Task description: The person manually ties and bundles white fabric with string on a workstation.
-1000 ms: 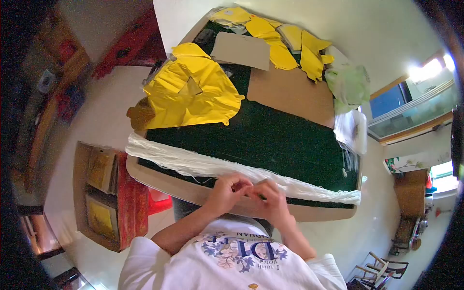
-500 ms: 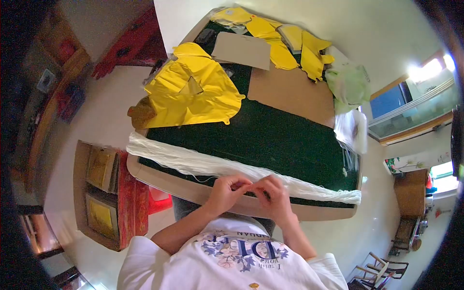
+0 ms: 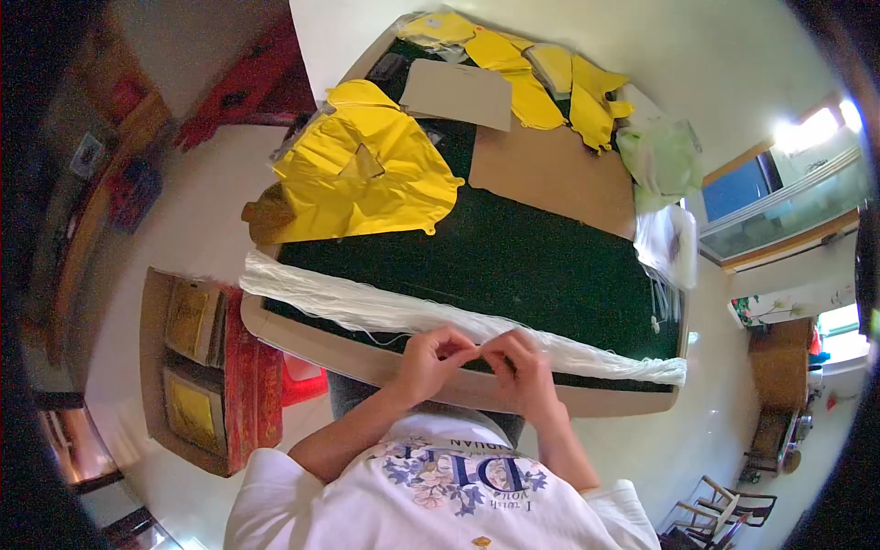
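Observation:
My left hand [image 3: 433, 364] and my right hand [image 3: 515, 365] meet at the fingertips over the near edge of the table [image 3: 321, 344]. Both are closed in a pinch, and whatever lies between the fingers is too small to make out. Just beyond them a long bundle of white string [image 3: 367, 298] stretches across the dark green table surface [image 3: 522, 247]. Further back at the left lies a yellow sheet [image 3: 394, 183] with a triangular hole.
Cardboard [image 3: 559, 174] and several yellow pieces [image 3: 527, 96] lie at the far side. A pale green plastic bag [image 3: 655, 156] rests at the right edge. An open box [image 3: 156, 394] with gold-coloured packs stands at the lower left.
My right hand has shifted slightly, with its fingers still meeting those of my left hand. The things on the table have not moved.

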Motion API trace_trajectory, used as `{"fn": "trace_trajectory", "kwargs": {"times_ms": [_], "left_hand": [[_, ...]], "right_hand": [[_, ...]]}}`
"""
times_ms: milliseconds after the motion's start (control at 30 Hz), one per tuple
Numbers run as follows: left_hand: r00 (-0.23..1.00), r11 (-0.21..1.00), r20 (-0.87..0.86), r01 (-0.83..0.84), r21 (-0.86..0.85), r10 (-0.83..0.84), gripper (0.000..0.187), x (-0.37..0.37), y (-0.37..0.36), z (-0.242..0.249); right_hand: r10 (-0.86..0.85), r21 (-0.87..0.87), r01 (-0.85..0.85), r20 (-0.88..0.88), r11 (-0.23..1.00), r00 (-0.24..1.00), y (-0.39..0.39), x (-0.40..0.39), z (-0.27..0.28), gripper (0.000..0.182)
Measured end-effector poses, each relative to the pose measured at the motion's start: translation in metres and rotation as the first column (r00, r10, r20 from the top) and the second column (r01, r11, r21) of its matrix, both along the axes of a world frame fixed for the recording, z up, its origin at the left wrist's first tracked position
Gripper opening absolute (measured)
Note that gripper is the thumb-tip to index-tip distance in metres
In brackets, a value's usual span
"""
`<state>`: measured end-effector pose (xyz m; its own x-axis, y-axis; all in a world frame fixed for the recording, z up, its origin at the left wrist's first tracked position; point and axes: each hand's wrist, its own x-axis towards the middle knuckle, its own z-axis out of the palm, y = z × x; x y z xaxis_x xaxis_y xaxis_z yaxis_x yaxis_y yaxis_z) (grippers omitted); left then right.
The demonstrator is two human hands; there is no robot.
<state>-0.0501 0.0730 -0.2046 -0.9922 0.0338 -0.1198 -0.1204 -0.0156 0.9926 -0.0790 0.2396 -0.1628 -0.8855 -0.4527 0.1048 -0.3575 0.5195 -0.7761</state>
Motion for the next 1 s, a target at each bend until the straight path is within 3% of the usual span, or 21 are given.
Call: {"fn": "trace_trajectory", "kwargs": {"times_ms": [67, 167, 267, 367, 467, 567, 600, 700, 733, 767, 800, 833, 867, 900, 967, 1000], "left_hand": [[0.99, 0.99, 0.012, 0.139, 0.035, -0.139, 0.006, 0.0, -0.005, 0.002], [0.988, 0.975, -0.153, 0.055, 0.217, -0.022, 0.006, -0.002, -0.001, 0.001], [0.997, 0.94, 0.07, -0.037, 0.339, 0.014, 0.006, -0.003, -0.002, 0.007], [0.99, 0.981, 0.095, -0.116, 0.153, 0.103, 0.007, -0.001, 0.003, 0.003], [0.996, 0.962, -0.076, -0.067, -0.266, 0.049, 0.01, 0.002, 0.005, 0.006], [0.884, 0.939, -0.459, -0.076, -0.336, -0.092, 0.014, -0.001, 0.004, -0.005], [0.883, 0.93, -0.456, -0.067, -0.361, -0.113, 0.016, 0.0, 0.006, -0.006], [0.868, 0.927, -0.472, -0.035, -0.373, -0.157, 0.019, -0.003, 0.012, 0.007], [0.872, 0.932, -0.471, -0.052, -0.359, -0.133, 0.019, -0.004, 0.013, 0.009], [0.878, 0.935, -0.467, -0.071, -0.347, -0.107, 0.02, -0.003, 0.014, 0.011], [0.883, 0.938, -0.463, -0.091, -0.335, -0.08, 0.021, -0.003, 0.014, 0.012], [0.887, 0.933, -0.455, -0.094, -0.347, -0.08, 0.02, -0.002, 0.012, 0.011], [0.89, 0.928, -0.448, -0.099, -0.36, -0.079, 0.02, -0.002, 0.009, 0.009], [0.893, 0.922, -0.444, -0.106, -0.372, -0.076, 0.019, -0.003, 0.005, 0.008], [0.913, 0.922, -0.403, -0.102, -0.374, -0.062, 0.018, -0.002, 0.0, 0.003], [0.923, 0.922, -0.38, -0.1, -0.375, -0.054, 0.017, -0.002, -0.001, 0.001]], "right_hand": [[-0.052, -0.05, 0.054, 0.035, 0.997, 0.998, 0.002, -0.007, -0.003, 0.01], [-0.026, -0.151, 0.045, 0.13, 0.987, 0.991, 0.003, -0.009, -0.013, 0.011], [-0.036, -0.126, 0.06, 0.185, 0.99, 0.982, -0.002, 0.003, -0.022, 0.01], [-0.041, -0.137, 0.059, 0.125, 0.989, 0.991, -0.007, 0.008, -0.016, 0.008], [-0.156, -0.195, 0.146, -0.042, 0.97, 0.987, -0.01, 0.008, -0.018, 0.007], [-0.071, -0.144, 0.137, 0.39, 0.98, 0.918, 0.006, 0.005, -0.008, 0.009], [-0.007, -0.176, 0.071, 0.337, 0.982, 0.942, 0.015, 0.003, -0.015, 0.011], [-0.135, -0.206, 0.189, 0.25, 0.96, 0.959, 0.034, -0.002, -0.018, 0.011], [-0.229, -0.306, 0.288, 0.215, 0.907, 0.949, 0.054, -0.014, -0.023, 0.014], [-0.406, -0.151, 0.399, -0.019, 0.904, 0.914, 0.077, -0.029, -0.021, 0.012], [-0.59, -0.179, 0.576, -0.035, 0.798, 0.807, 0.102, -0.044, -0.017, 0.008], [-0.655, -0.074, 0.661, -0.253, 0.747, 0.712, 0.132, -0.059, -0.014, 0.007], [-0.714, -0.09, 0.733, -0.334, 0.674, 0.615, 0.171, -0.072, -0.028, 0.006], [-0.772, -0.118, 0.779, -0.292, 0.616, 0.565, 0.212, -0.079, -0.046, 0.007], [-0.802, 0.068, 0.867, -0.349, 0.493, 0.484, 0.253, -0.077, -0.059, 0.013], [-0.75, 0.195, 0.845, -0.392, 0.498, 0.533, 0.265, -0.074, -0.065, 0.013]]}}
